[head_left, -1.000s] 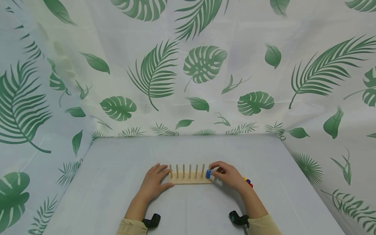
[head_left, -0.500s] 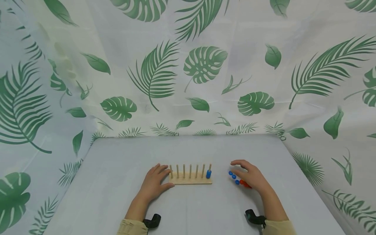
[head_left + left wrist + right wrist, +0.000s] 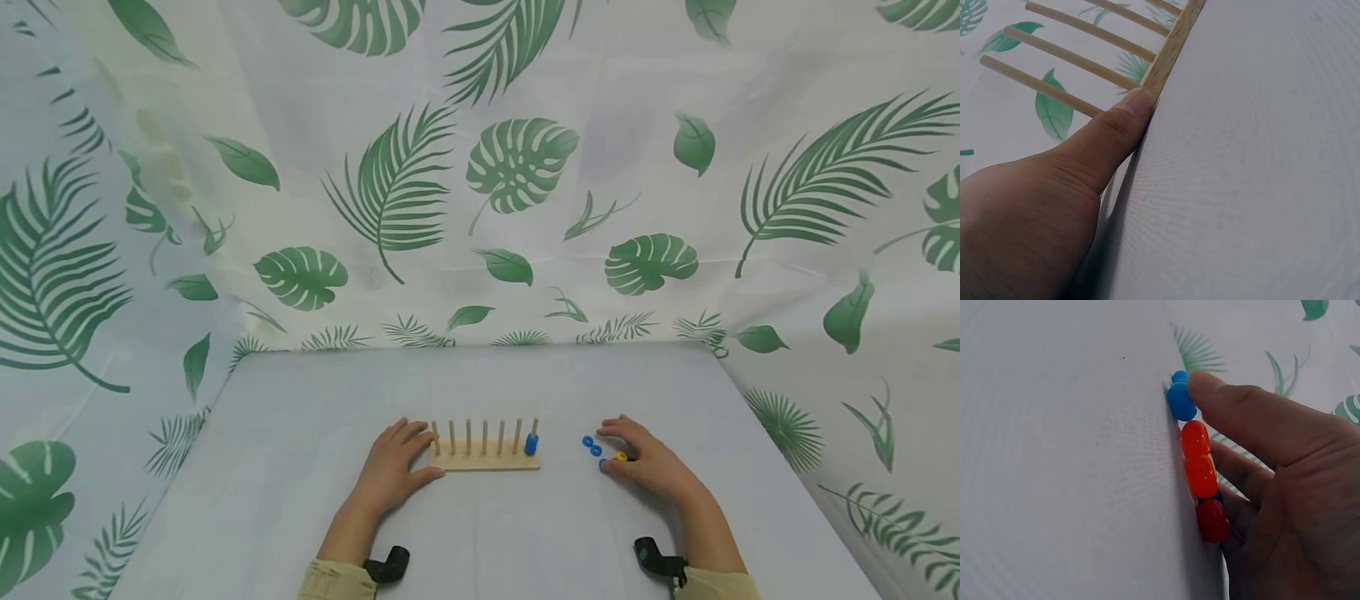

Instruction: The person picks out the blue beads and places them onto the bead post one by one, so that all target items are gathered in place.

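A wooden peg rack with a row of upright pegs stands mid-table in the head view. Blue rings are stacked on its rightmost peg. My left hand holds the rack's left end, the thumb on the front edge and the fingers at the back by the first peg. To the right, my right hand is low over loose rings, fingers and thumb apart. Its thumb is at a blue ring, touching or nearly so. Orange rings and a dark red ring lie beside the palm.
Two other blue rings lie left of the right hand, and a yellow ring shows between its fingers and thumb. A pale cloth covers the table. Leaf-printed sheeting rises behind and at both sides.
My right hand has left the blue rings on the rightmost peg and moved right to the loose rings, its thumb lowering to a blue one. The left hand and rack have stayed put.
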{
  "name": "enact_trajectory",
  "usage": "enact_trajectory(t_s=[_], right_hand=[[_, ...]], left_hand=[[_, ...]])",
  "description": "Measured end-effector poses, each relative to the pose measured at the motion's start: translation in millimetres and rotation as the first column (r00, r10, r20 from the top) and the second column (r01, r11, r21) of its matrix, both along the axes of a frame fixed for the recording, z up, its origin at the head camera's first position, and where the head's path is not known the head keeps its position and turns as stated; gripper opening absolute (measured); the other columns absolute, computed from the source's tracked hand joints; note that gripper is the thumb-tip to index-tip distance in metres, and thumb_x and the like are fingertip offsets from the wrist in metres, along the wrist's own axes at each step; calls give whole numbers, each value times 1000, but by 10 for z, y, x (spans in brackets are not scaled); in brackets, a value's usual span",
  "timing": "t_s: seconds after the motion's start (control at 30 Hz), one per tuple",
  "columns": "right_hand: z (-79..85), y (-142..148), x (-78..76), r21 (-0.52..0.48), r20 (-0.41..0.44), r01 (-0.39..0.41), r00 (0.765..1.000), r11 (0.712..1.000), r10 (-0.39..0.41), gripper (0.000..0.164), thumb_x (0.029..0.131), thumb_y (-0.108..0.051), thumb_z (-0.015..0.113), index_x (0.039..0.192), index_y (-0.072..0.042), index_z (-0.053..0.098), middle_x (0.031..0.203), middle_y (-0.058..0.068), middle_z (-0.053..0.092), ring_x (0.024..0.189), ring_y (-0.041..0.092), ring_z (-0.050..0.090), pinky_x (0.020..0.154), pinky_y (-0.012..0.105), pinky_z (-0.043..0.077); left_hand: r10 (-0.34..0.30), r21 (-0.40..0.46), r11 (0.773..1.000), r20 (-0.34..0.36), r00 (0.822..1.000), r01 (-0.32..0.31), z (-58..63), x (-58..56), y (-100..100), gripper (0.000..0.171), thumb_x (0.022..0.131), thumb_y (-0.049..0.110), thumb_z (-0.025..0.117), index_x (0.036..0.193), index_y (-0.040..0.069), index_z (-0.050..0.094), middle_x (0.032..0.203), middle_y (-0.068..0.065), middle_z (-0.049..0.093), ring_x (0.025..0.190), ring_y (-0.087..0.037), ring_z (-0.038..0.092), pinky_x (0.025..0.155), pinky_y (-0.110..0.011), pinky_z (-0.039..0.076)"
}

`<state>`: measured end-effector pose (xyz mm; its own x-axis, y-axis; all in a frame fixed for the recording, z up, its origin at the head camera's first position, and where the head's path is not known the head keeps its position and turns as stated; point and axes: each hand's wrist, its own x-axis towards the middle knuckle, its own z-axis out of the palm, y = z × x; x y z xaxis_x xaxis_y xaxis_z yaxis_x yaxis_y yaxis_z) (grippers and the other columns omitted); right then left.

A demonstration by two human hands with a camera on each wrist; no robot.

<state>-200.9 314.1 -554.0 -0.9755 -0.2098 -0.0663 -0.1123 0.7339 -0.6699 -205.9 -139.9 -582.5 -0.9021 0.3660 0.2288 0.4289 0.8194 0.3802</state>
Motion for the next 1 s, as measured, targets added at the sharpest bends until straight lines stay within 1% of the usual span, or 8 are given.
enact_trajectory(t_s=[0.1,0.27,0.43,0.53,0.63,0.8,0.9,1.0], right_hand=[[-29,6,-6,5,-3,3,1000,1000,-3,54,84,-36,77,132,-18,60,153,11,43,149,43,20,116,71,19],[-44,-6,-19,43,-35,35,999,998,-34,46,90,-36,72,130,-17,62,152,14,45,147,44,25,115,70,23],[-31,-27,-43,61,-61,61,996,996,-57,37,93,-30,69,126,-15,65,148,17,48,143,45,32,113,69,27],[-33,-27,-74,53,-60,85,995,995,-82,30,94,-26,68,122,-15,68,144,15,53,141,43,37,113,69,29],[-49,-9,-123,34,-59,98,994,995,-96,24,96,-26,66,118,-17,71,139,13,58,138,41,41,112,67,32],[-65,68,-173,1,-12,114,993,993,-114,29,97,-31,64,123,-20,68,142,13,56,137,40,41,112,67,32],[-66,104,-176,14,17,113,993,993,-113,33,97,-32,64,127,-20,66,146,12,52,140,40,38,113,68,31],[-60,113,-180,33,13,99,995,995,-100,32,97,-30,64,127,-18,67,146,11,52,141,41,37,113,68,31]], left_hand=[[4,-12,1000,15,1000,-4,8,-3,2,65,82,56,72,133,16,62,144,-6,54,143,-38,38,118,-56,31],[12,-16,1000,36,999,-11,16,-4,4,66,83,57,71,134,17,61,146,-5,53,144,-36,37,120,-55,29],[6,-21,1000,18,1000,-6,12,0,-2,65,83,56,71,133,18,61,145,-6,54,143,-37,38,119,-55,31],[3,-22,1000,14,1000,-3,13,2,-6,64,82,57,71,133,18,62,144,-6,54,143,-37,39,118,-56,32],[8,-21,1000,25,1000,-8,7,-2,-9,65,83,58,70,134,18,61,145,-5,53,144,-36,38,119,-55,31],[9,-6,1000,33,999,-9,-11,-12,-11,65,83,57,70,134,18,61,146,-5,53,144,-36,37,120,-54,29],[6,-1,1000,29,1000,-6,-16,-14,-12,65,83,57,71,134,18,61,146,-5,53,144,-36,37,120,-55,29],[7,2,1000,29,1000,-7,-19,-13,-14,65,82,57,71,134,18,61,146,-4,53,144,-36,37,120,-55,29]])
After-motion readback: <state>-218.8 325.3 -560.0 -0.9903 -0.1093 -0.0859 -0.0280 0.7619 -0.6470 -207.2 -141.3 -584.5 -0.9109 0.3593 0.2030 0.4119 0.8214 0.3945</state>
